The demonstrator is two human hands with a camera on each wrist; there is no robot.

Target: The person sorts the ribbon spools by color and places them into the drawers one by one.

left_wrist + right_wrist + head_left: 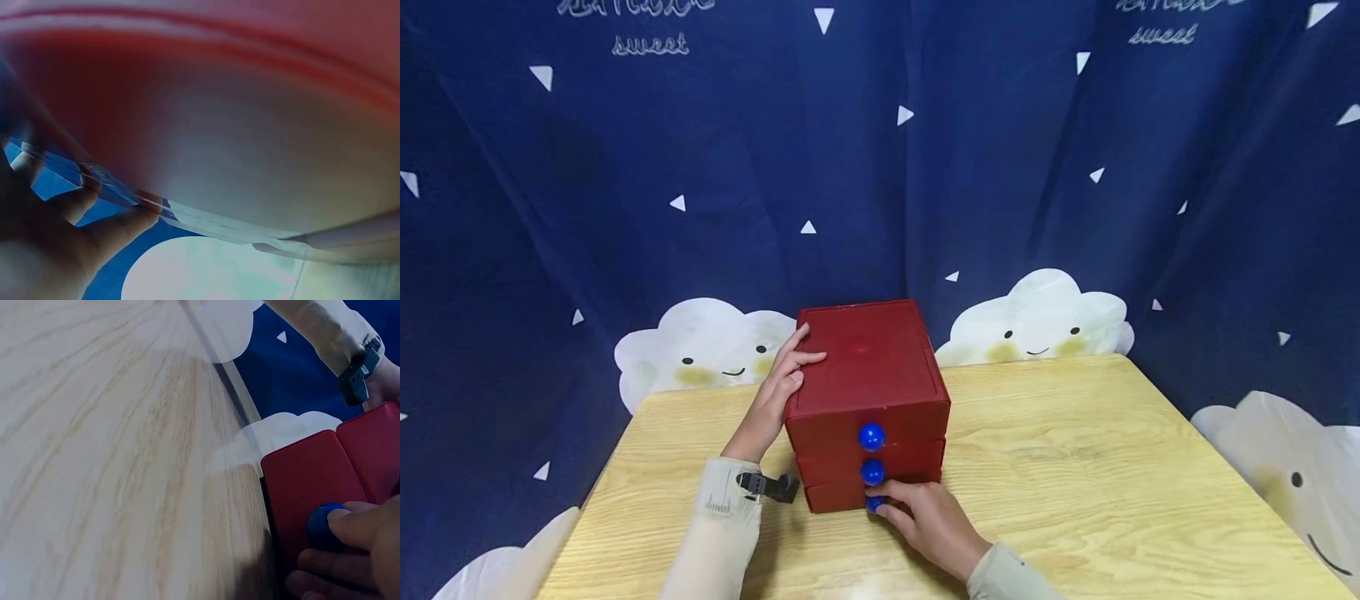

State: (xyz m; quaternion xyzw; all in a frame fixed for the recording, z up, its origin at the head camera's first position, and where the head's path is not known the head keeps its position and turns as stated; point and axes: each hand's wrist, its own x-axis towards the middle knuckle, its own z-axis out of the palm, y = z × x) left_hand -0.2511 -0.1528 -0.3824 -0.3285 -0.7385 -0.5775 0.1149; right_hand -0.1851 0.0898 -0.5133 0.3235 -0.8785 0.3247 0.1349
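A dark red box of three stacked drawers [865,358] stands on the wooden table, its front toward me. Down its front run three round blue knobs: a top knob [871,437], a middle knob [872,472] and a bottom knob [872,505]. My right hand [936,525] pinches the bottom knob between thumb and fingers; the right wrist view shows this blue knob [322,528] against the red drawer front [306,469]. Against the box's upper left side rests my left hand [771,404], fingers spread and reaching over the top edge. All drawers look pushed in.
The light wooden table [1060,467] extends on both sides of the box. Behind hangs a navy curtain [737,150] with white triangles and smiling clouds, close to the table's back edge. A black wrist camera [771,486] sits on the left sleeve beside the box.
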